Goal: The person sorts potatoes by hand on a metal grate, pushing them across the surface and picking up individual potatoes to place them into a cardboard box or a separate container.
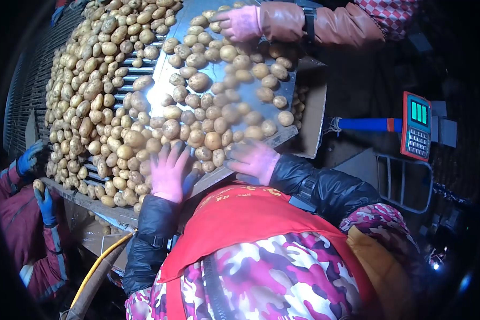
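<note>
Potatoes [199, 81] lie in a thick layer over a metal sorting table [218, 71]. My left hand [168, 169], in a pink glove with dark fingertips, rests with spread fingers against the potatoes at the near edge. Just right of it, my right hand [255, 161], in a matching glove, reaches over the table's rim [280, 137]. Its fingers are stretched out beside the potatoes and slightly blurred. I see nothing gripped in either hand.
A co-worker's pink-gloved hand [240, 23] touches potatoes across the table. At left, another person's blue glove [46, 207] holds a potato. A cardboard box [310, 106] stands below the right end, near a scale display [416, 126]. Metal rollers [129, 80] show between potatoes.
</note>
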### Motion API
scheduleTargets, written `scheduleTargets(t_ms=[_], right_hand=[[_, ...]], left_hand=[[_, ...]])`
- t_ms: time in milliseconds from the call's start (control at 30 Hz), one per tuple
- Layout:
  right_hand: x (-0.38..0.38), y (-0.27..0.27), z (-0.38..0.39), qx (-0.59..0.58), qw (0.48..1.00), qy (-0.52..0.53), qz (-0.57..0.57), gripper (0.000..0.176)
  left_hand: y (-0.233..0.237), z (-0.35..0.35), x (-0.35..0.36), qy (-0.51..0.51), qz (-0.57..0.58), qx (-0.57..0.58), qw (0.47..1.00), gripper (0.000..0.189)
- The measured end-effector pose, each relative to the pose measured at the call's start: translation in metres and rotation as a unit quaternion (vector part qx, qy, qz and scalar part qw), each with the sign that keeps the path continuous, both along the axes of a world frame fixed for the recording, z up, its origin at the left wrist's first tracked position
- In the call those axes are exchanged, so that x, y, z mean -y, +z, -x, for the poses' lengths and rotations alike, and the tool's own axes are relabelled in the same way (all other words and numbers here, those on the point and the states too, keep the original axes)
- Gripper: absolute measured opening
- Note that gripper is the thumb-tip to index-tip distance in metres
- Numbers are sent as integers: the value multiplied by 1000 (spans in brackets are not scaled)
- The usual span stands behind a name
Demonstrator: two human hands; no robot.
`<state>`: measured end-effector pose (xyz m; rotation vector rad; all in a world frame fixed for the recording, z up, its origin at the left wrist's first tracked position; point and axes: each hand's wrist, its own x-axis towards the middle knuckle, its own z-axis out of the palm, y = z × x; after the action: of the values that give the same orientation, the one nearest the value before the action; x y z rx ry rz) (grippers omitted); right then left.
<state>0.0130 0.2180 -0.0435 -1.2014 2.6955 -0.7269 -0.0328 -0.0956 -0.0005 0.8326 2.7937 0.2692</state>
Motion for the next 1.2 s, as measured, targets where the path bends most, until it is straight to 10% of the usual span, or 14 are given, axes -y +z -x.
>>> scheduleTargets(t_ms=[167,867,1200], right_hand=[[4,-32,-3,6,988,25,-154,59],[-2,-25,21,30,990,118,-69,66],[-18,6,72,80,968,240,-6,39]], left_hand=[[1,-2,-5,18,12,11,1000,68],[-2,-4,-5,18,31,9,999,62],[14,-2,-19,47,58,62,995,69]])
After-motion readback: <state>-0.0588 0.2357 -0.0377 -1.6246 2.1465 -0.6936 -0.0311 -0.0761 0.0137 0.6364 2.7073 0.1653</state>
